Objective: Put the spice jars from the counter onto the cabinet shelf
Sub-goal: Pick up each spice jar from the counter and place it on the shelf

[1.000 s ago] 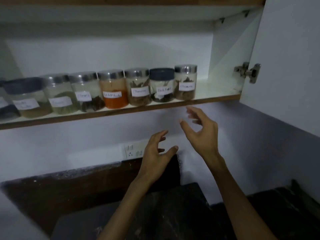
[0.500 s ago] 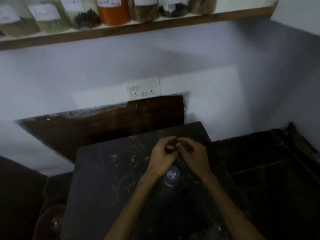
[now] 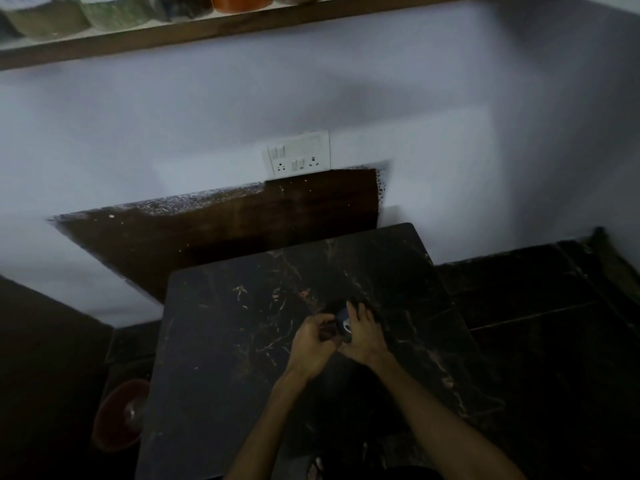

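while both the left hand [image 3: 313,344] and right hand [image 3: 363,336] grip a dark-lidded jar [image 3: 343,323], a switchboard [image 3: 298,157] hangs behind.

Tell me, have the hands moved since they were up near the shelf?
Yes. Both the left hand and right hand came down from the shelf to the dark counter.

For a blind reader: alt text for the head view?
Both hands, left hand and right hand, hold a small dark-lidded jar over a dark marble counter. Above, spice jars line a wooden-edged cabinet shelf.
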